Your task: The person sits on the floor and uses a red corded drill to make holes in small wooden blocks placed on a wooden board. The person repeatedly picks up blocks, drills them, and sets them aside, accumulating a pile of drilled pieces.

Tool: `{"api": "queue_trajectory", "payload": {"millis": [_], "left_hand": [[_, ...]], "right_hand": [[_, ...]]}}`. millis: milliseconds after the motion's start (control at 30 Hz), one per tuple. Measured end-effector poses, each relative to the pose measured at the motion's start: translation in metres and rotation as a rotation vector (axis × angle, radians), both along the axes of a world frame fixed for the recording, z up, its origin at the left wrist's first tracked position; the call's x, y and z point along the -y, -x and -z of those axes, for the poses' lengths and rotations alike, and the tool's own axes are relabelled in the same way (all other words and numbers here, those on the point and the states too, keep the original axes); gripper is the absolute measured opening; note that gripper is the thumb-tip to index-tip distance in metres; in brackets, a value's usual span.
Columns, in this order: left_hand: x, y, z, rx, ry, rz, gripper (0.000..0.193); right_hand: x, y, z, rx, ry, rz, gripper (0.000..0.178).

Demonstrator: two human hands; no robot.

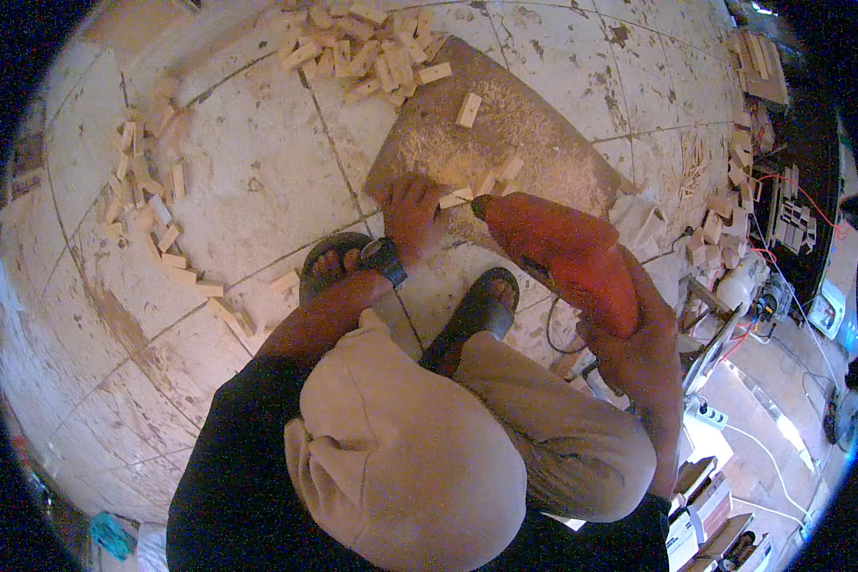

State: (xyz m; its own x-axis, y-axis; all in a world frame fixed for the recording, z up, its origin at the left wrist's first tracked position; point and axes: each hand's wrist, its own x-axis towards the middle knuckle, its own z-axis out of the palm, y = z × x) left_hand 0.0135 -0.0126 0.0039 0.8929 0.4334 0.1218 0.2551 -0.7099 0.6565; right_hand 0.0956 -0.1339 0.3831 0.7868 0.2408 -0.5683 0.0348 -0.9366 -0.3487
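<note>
My right hand (624, 315) is wrapped round the handle of a red power drill (558, 234), whose dark chuck points left. Just ahead of the chuck, a small wooden block (456, 197) lies on a brown board (534, 124) strewn with sawdust. The drill's tip is at the block; whether it has entered the wood cannot be made out. My left hand (412, 217), with a dark watch on the wrist, rests at the board's near edge and grips the left end of that block. Its thumb is partly hidden.
A heap of wooden blocks (367, 52) lies at the board's far left corner. More blocks (167, 238) trail across the tiled floor at left. Single blocks (468, 110) sit on the board. Blocks, cables and a white power strip (711, 414) crowd the right side.
</note>
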Motion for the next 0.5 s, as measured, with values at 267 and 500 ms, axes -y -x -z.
{"api": "queue_trajectory", "payload": {"millis": [267,500], "left_hand": [[-0.0022,-0.0033,-0.004,0.081,0.112,-0.019,0.041],[-0.0045,-0.002,-0.0053,0.117,0.081,0.007,0.041]], "right_hand": [[0.0037,-0.0012,0.0007,0.011,0.001,-0.025,0.078],[0.0058,-0.0051,0.0041,-0.004,0.035,-0.014,0.081]]}}
